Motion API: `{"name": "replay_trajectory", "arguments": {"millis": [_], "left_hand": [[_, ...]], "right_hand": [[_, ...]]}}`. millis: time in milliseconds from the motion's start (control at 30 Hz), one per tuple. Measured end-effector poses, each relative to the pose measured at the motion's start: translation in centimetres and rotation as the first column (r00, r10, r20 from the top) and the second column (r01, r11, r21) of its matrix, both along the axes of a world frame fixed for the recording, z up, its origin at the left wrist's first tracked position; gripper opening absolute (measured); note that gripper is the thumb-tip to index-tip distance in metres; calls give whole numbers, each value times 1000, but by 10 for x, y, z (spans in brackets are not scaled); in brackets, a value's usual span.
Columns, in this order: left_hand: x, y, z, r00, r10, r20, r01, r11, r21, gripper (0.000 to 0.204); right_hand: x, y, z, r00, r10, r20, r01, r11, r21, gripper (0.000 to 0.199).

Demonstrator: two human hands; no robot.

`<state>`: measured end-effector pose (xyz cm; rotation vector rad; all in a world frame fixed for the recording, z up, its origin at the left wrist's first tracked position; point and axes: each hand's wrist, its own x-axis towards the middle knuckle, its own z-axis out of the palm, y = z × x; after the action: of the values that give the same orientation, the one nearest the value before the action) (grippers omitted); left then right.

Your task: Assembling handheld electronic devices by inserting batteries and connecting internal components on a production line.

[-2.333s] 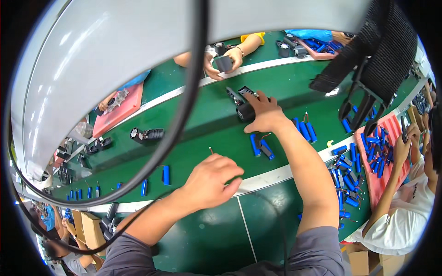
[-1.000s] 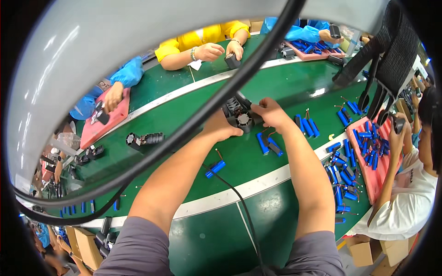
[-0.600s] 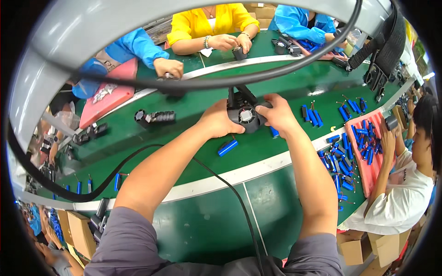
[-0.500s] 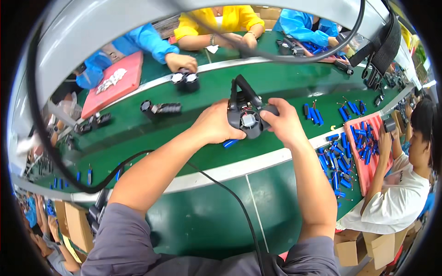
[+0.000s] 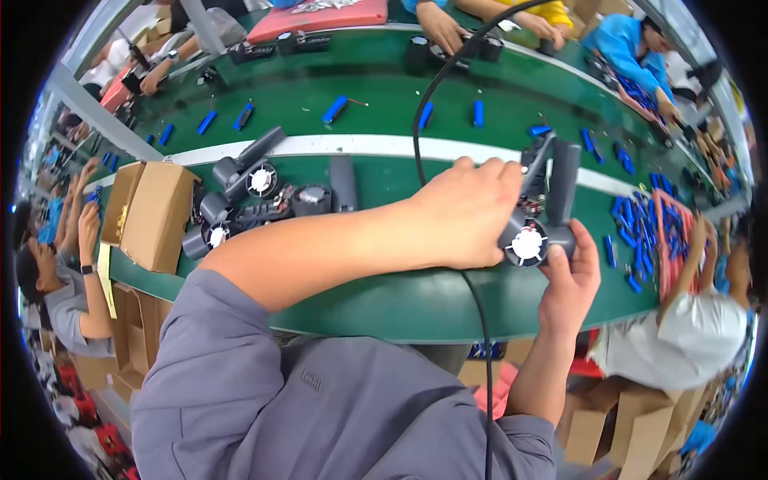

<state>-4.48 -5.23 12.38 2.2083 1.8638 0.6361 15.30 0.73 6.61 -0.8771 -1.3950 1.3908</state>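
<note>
Both my hands hold a dark grey hair-dryer-shaped housing (image 5: 564,188). Its handle stands split into two halves, with wiring and small parts showing between them. A white fan wheel (image 5: 527,244) faces me in the round end. My left hand (image 5: 472,214) is closed round the left side of this housing, some of its fingertips hidden behind it. From the right, my right hand (image 5: 574,270) grips the round end, thumb in front. Left of my left forearm lie several similar grey housings (image 5: 248,180), some opened with parts exposed. A grey handle shell (image 5: 343,184) lies beside them.
An open cardboard box (image 5: 156,216) stands at the left. Blue battery packs (image 5: 336,109) lie along the green belt (image 5: 296,88), with many more near a pink tray (image 5: 668,240) at right. A black cable (image 5: 418,128) hangs before me. Co-workers' hands (image 5: 440,28) work across the belt.
My view has swung left, bringing the grey housings and box into sight. The held housing has come back from above the belt to the near table. My left hand has shifted its hold.
</note>
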Motion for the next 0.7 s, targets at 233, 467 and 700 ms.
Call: {"name": "replay_trajectory", "arguments": {"millis": [233,467,700], "left_hand": [[19,-110,54,986,-92,-141,142,903,405,76],[-56,-265,23,931,308,196,-358,877,321,81],[-186,-293,0,728,621,291,-577,784,-228,96]], "right_hand": [[23,-108,75,999,-27,-39,42,903,428,50],[-84,-168,83,807,494,325,-588,725,358,55],[-260,-154,36,598,571,563,-762,623,178,60]]}}
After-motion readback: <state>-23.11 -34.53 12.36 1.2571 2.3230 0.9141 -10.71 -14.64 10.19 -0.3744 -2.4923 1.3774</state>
